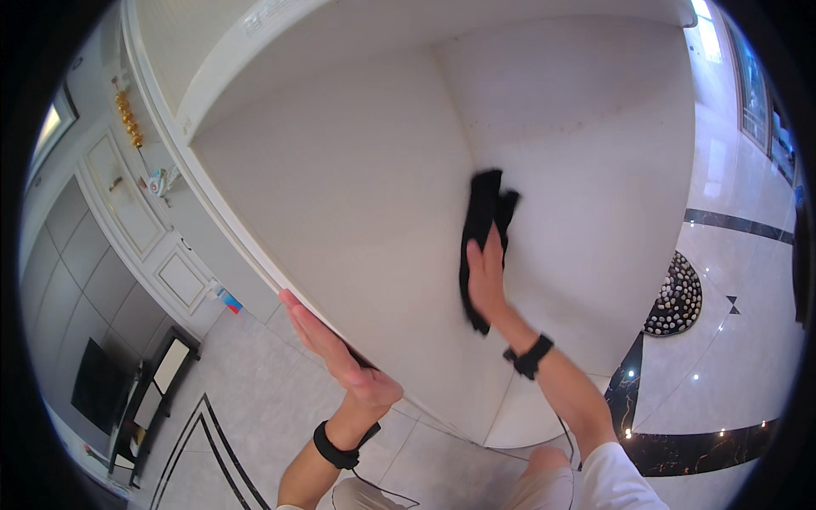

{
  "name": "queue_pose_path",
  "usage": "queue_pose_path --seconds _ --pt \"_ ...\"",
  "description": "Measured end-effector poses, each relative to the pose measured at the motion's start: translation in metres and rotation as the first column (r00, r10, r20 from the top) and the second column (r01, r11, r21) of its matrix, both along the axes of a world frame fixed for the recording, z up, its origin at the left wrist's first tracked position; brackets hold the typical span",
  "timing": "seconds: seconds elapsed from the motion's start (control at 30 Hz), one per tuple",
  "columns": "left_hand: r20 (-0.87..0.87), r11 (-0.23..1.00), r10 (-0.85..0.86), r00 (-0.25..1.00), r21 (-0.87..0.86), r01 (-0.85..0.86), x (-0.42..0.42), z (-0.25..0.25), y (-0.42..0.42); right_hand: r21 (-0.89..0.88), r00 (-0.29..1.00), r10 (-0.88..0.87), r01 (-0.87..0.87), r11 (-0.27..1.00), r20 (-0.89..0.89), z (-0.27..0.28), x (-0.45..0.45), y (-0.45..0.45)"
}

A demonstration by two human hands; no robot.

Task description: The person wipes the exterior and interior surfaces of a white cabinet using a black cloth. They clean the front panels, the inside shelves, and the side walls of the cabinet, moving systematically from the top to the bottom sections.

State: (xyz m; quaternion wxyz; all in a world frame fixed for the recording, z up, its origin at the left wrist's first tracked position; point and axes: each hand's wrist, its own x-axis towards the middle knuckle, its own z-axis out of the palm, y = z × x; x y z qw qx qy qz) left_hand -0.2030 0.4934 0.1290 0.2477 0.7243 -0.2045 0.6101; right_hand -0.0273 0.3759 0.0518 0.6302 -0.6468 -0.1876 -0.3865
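Observation:
My right hand [489, 277] presses a black cloth [478, 236] against the inside of a white cabinet compartment [357, 191], near the corner where the left panel meets the right-hand one. The cloth lies under my palm and fingers, with its upper end sticking out past the fingertips. Faint brownish marks [561, 127] show on the panel above the cloth. My left hand [344, 357] rests with straight fingers along the compartment's lower left edge; part of its palm side is hidden. Both wrists wear black bands, each with a thin cable.
To the left are a white panelled door [121, 185], a gold hanging ornament [127, 118], a low TV cabinet [156, 389] and a television [102, 386]. A pebble-patterned round mat [679, 296] lies on the glossy tiled floor [688, 376] at right. My knees are below the compartment.

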Motion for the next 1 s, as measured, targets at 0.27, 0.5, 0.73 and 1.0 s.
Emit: queue_pose_path --seconds 0.27,0.5,0.73,1.0 --pt "-0.084 0.998 -0.066 0.994 0.007 0.067 -0.002 -0.003 0.007 -0.457 0.778 0.320 -0.048 0.888 0.541 -0.068 -0.127 0.026" --pt "0.012 0.998 -0.050 0.999 0.026 0.050 0.010 0.001 -0.007 0.010 0.987 0.054 -0.053 0.999 -0.149 -0.096 0.021 -0.023" --pt "0.046 0.998 -0.032 0.998 0.054 0.029 0.006 -0.001 0.015 0.238 0.759 0.147 0.010 0.971 -0.634 -0.231 -0.094 0.052" --pt "0.089 0.993 -0.006 0.996 0.118 -0.004 0.014 -0.003 0.007 0.683 0.496 0.531 0.190 0.705 -0.687 -0.324 -0.075 0.055"
